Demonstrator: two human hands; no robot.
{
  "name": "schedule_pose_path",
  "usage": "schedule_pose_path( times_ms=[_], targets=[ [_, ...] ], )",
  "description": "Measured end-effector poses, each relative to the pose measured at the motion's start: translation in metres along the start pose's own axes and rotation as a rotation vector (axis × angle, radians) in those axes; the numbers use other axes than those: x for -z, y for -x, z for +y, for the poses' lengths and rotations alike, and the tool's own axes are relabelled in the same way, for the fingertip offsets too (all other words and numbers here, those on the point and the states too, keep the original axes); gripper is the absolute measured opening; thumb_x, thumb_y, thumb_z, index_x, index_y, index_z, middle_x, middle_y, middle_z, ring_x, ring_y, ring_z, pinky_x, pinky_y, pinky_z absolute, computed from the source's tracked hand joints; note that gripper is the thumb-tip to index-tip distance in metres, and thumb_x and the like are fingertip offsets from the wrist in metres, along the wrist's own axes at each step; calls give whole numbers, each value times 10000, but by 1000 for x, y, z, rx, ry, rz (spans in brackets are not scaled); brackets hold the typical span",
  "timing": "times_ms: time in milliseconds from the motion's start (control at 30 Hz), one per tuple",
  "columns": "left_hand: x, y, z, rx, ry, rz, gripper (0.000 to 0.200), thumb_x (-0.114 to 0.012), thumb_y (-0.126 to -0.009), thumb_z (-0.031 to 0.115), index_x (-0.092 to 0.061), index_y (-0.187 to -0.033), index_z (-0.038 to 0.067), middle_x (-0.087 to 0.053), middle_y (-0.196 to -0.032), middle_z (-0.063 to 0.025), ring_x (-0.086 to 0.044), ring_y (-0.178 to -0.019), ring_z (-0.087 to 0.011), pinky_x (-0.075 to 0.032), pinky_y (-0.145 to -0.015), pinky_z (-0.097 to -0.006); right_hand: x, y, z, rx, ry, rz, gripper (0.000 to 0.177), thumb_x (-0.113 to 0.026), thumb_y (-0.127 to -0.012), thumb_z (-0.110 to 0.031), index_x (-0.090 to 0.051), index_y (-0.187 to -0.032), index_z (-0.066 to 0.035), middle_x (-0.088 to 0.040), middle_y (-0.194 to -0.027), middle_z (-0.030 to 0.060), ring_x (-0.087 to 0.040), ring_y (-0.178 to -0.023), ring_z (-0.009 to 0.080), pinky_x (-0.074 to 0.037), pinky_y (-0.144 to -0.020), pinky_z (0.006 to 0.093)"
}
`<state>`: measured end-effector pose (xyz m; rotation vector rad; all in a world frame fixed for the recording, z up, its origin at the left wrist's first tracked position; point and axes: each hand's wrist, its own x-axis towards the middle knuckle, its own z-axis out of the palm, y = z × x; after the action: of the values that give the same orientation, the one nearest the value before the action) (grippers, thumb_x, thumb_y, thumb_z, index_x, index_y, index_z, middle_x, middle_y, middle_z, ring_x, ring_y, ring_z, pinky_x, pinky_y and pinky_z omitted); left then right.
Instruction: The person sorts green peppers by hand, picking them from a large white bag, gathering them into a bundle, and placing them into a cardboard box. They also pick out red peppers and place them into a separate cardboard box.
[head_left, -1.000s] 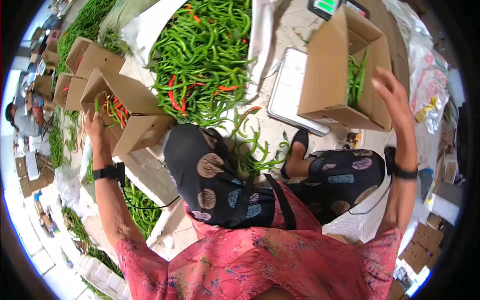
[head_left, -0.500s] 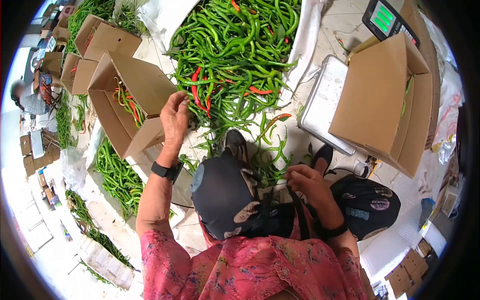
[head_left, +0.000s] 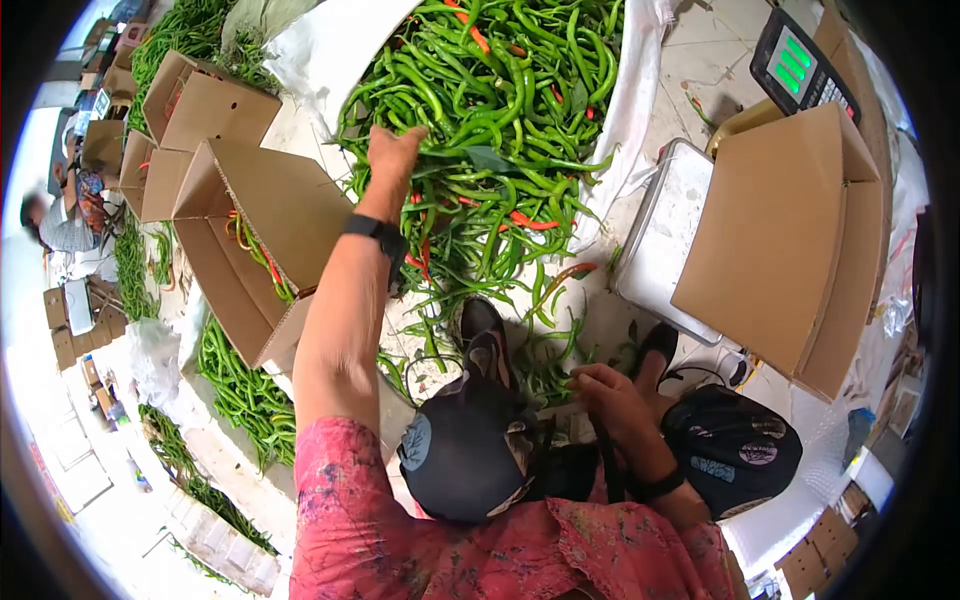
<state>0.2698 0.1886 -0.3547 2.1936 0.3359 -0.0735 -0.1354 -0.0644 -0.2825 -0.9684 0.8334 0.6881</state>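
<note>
Here, LH [head_left: 394,155] nr peppers [head_left: 515,100]; green readout [head_left: 791,66]

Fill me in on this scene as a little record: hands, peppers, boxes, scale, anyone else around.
Left hand: over the pepper heap; grip unclear
Right hand: low, near loose peppers by the feet; grip unclear
Pepper colours: mostly green, some red
Left-side open carton: red and green peppers inside
Right-side carton: on the scale platform; contents hidden
Scale display: lit green, digits unreadable
Others: one person, far left
</note>
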Motion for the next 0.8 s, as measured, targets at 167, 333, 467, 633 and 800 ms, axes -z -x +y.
schedule_pose_path(
  times_ms=[167,333,467,633,800],
  targets=[
    [-30,-19,26,181,-358,-51,729,-808,-680,363,-515,-1122,-137,-577,-1185,-304,-593,-1076,-369,-463,-919,-412,2,-8,2,-11,-21,8,307,-581,-936,-239,-591,-1161,-31,-664,-1002,47,-586,-825,117,-464,-736,261],
    [-47,-85,-13,406,179,-27,1106,-828,-638,492,-261,-1357,-128,-451,-1350,-308,-517,-1208,-366,-427,-992,-406,-6,-13,-8,-36,-68,-18,286,-585,-940,-218,-586,-1154,-27,-661,-990,51,-586,-808,101,-470,-727,251],
    [-69,-49,30,373,-46,208,1029,-848,-610,474,-327,-1314,-66,-492,-1276,-318,-516,-1184,-421,-427,-1004,-438,-15,-17,-20,-77,-94,24,302,-580,-941,-232,-575,-1161,-25,-643,-981,36,-575,-802,83,-460,-735,235],
    [-59,-53,13,206,-100,338,856,-759,-647,395,-474,-1283,-101,-607,-1150,-286,-597,-1078,-394,-444,-954,-420,-11,-25,-18,-87,-97,39,297,-593,-936,-218,-569,-1154,-17,-639,-983,43,-573,-800,78,-460,-736,234],
    [-74,-54,2,120,235,325,949,-794,-617,412,-437,-1324,-112,-569,-1224,-294,-573,-1130,-372,-422,-983,-402,-11,-26,-21,-69,-79,60,279,-585,-939,-225,-586,-1139,-30,-649,-967,31,-574,-791,89,-469,-734,246]
  ],
)
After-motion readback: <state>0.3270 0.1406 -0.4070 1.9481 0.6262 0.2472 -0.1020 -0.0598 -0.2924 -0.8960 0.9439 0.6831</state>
